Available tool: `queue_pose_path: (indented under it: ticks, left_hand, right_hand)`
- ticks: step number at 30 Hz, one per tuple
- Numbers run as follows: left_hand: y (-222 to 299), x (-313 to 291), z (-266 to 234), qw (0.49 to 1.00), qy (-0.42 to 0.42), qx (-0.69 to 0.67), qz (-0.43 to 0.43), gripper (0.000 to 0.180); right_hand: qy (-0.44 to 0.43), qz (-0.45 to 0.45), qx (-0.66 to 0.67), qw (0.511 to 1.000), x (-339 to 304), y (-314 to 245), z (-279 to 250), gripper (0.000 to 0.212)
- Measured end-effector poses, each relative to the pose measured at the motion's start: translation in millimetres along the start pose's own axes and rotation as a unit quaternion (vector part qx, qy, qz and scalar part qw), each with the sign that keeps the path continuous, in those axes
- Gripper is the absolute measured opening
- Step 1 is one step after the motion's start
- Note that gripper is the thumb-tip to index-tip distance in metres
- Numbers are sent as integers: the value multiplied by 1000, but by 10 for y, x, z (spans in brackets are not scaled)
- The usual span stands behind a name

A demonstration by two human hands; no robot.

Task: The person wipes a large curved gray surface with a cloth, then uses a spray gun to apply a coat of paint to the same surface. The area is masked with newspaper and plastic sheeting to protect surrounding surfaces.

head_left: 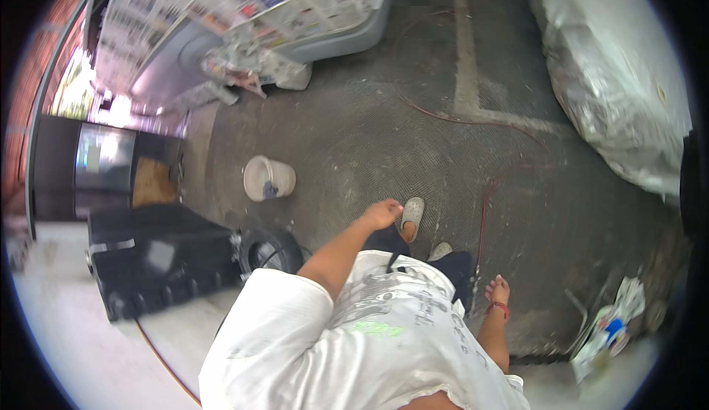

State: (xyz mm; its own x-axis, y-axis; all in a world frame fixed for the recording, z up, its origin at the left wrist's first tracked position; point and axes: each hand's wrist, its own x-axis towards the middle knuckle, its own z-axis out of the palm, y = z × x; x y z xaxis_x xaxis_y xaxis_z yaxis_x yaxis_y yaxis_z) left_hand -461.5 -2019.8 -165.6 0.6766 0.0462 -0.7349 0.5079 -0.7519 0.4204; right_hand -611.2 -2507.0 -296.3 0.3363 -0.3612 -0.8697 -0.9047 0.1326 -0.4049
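My left hand (384, 214) hangs in front of my body, above a grey clog (413, 211) on one foot. Its fingers are loosely bent, and I see nothing in them. My right hand (498, 290), with a red band (501, 308) round the wrist, hangs low at my right side. Its fingers are slightly apart and hold nothing. Neither hand touches any object. Nearest to the left hand on the floor stands a white bucket (283, 179) with something bluish-grey, perhaps a cloth, inside.
A black wheeled case (166, 262) lies at left. Grey bins (332, 45) covered with newspaper stand far left. A thin red hose (484, 222) crosses the dark floor. A large plastic-wrapped bundle (613, 78) is at far right, and crumpled packaging (609, 332) lies near right.
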Motion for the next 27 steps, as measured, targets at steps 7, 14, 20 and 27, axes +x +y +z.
queue_pose_path:
  ticks: [7,14,20,27]
  left_hand:
    - [-1080,-824,-37,879,174,-409,-173,56]
    - [-2153,-1322,218,681,237,-642,-260,56]
    - [-3263,-1011,-232,585,269,-735,-215,56]
    - [-5315,109,-1344,623,299,-690,-215,58]
  right_hand:
    - [-18,-195,-342,919,1009,-1275,52,44]
    - [-36,-258,-340,904,711,-2341,1174,43]
    - [-69,-296,-581,755,48,-2144,2706,44]
    - [-129,-292,-769,554,-1486,-1685,5359,53]
